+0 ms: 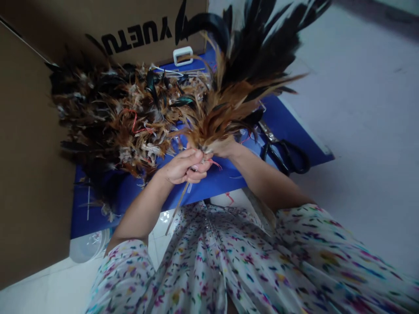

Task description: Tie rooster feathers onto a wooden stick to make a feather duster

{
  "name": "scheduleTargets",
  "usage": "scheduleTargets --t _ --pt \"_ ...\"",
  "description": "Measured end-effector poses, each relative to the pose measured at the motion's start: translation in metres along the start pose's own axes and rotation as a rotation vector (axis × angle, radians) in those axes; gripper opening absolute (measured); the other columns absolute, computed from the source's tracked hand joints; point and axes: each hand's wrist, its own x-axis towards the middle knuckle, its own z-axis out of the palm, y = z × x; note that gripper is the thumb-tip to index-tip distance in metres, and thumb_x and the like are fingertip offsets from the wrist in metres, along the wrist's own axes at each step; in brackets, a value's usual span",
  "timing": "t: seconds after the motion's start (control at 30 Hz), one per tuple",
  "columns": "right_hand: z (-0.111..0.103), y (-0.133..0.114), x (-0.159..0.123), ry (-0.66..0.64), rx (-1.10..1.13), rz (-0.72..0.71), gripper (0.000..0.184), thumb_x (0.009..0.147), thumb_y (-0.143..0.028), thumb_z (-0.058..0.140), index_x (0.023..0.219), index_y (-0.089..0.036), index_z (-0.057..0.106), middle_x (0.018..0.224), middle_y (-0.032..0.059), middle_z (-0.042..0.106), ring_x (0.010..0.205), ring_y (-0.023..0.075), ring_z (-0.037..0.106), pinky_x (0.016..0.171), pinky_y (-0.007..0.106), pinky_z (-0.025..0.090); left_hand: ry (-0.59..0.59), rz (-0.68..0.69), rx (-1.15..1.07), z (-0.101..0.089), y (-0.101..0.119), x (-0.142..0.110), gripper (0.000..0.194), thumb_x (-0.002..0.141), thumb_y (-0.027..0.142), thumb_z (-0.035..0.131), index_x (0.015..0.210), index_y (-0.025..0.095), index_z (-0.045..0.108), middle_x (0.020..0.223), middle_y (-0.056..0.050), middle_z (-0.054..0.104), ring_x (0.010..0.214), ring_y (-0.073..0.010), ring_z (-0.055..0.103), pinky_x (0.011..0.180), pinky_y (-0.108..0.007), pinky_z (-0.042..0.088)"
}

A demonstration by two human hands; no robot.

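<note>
Blue tabletop (pixel 290 124) w/ feather pile (pixel 108 113); feather bunch (pixel 225 104) just R of it, over table; L hand (pixel 190 167) clenched round stick (pixel 178 207) at base; R hand (pixel 224 147) mostly hidden, can't tell its grip; slack L fingers might let feathers slip.

- The right hand (pixel 225 146): fingers mostly hidden by the feather bundle (pixel 225 104)
- Dark feather tips: cut off above
- Scissors (pixel 272 139) near the tabletop's (pixel 296 126) right edge: blade tips covered

A narrow passage lies on the tabletop (pixel 285 123) beyond the scissors (pixel 273 139). Feather pile (pixel 114 117) blocks left; feather bundle (pixel 218 113) blocks centre; cardboard box (pixel 137 17) blocks rear.
</note>
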Motion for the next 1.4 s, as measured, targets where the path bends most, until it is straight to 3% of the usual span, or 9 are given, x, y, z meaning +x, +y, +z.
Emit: scheduleTargets --t 0.23,0.37,0.5,0.63,0.73,0.93,1.07,1.2,1.4 --pt "-0.011 -0.004 -0.007 0.133 0.309 -0.014 0.026 0.074 -0.041 0.068 0.069 -0.017 0.058 0.061 -0.0009 0.056 0.054 0.0096 0.050 0.053 0.024 0.044 0.225 0.050 -0.103 -0.010 0.009 -0.004 0.033 0.080 0.038 0.071 0.081 0.017 0.047 0.060 0.009 0.031 0.037 -0.0003 0.023 0.033 -0.010 0.016" --pt "-0.013 -0.007 -0.011 0.129 0.322 0.022 0.030 0.074 -0.042 0.072 0.067 -0.016 0.060 0.056 -0.0019 0.054 0.045 0.0071 0.045 0.044 0.022 0.037 0.343 0.082 -0.080 -0.016 0.013 -0.001 0.034 0.081 0.038 0.070 0.077 0.016 0.045 0.060 0.009 0.032 0.038 0.0000 0.026 0.033 -0.009 0.017" --pt "-0.011 -0.010 -0.011 0.146 0.306 0.065 0.022 0.077 -0.033 0.070 0.071 -0.014 0.060 0.057 -0.0008 0.059 0.042 0.0056 0.044 0.040 0.021 0.034 0.443 0.107 -0.032 -0.020 0.014 0.003 0.039 0.081 0.041 0.069 0.071 0.016 0.040 0.059 0.009 0.031 0.038 0.0006 0.025 0.033 -0.009 0.017" --pt "-0.008 -0.009 -0.011 0.170 0.268 0.106 0.011 0.078 -0.024 0.066 0.076 -0.013 0.062 0.059 -0.0007 0.061 0.042 0.0056 0.047 0.041 0.020 0.036 0.507 0.115 0.003 -0.022 0.013 0.007 0.044 0.080 0.043 0.070 0.067 0.016 0.038 0.059 0.008 0.032 0.039 0.0010 0.024 0.033 -0.009 0.017" --pt "-0.006 -0.006 -0.011 0.189 0.252 0.111 0.014 0.078 -0.022 0.064 0.089 -0.013 0.064 0.061 -0.0011 0.063 0.042 0.0061 0.048 0.043 0.020 0.039 0.561 0.130 0.013 -0.024 0.012 0.009 0.044 0.079 0.043 0.071 0.069 0.016 0.039 0.059 0.009 0.032 0.039 0.0010 0.024 0.033 -0.009 0.017" --pt "-0.005 -0.004 -0.012 0.227 0.210 0.090 0.015 0.079 -0.022 0.061 0.089 -0.013 0.067 0.062 0.0000 0.063 0.048 0.0078 0.051 0.048 0.021 0.040 0.554 0.144 0.034 -0.027 0.012 0.009 0.044 0.077 0.043 0.073 0.070 0.017 0.039 0.059 0.009 0.033 0.038 0.0010 0.024 0.033 -0.009 0.017" --pt "-0.006 -0.007 -0.014 0.288 0.040 -0.036 0.019 0.082 -0.018 0.054 0.091 -0.015 0.071 0.064 -0.0005 0.064 0.056 0.0093 0.054 0.058 0.023 0.041 0.580 0.142 -0.015 -0.024 0.015 0.008 0.039 0.080 0.040 0.071 0.074 0.017 0.041 0.059 0.009 0.034 0.038 0.0009 0.025 0.033 -0.009 0.017" --pt "-0.005 -0.012 -0.015 0.279 -0.083 -0.041 0.026 0.080 -0.011 0.048 0.087 -0.015 0.073 0.072 0.0019 0.068 0.062 0.0106 0.057 0.062 0.024 0.041 0.625 0.132 -0.068 -0.021 0.018 0.006 0.032 0.083 0.038 0.069 0.078 0.016 0.045 0.059 0.009 0.034 0.037 0.0009 0.026 0.033 -0.008 0.018" --pt "-0.002 -0.013 -0.014 0.215 0.089 0.071 0.024 0.080 -0.033 0.060 0.081 -0.013 0.074 0.059 0.0008 0.063 0.048 0.0091 0.053 0.051 0.022 0.040 0.634 0.135 -0.085 -0.022 0.018 0.005 0.030 0.083 0.037 0.069 0.080 0.015 0.048 0.058 0.009 0.034 0.036 0.0011 0.027 0.033 -0.008 0.018"
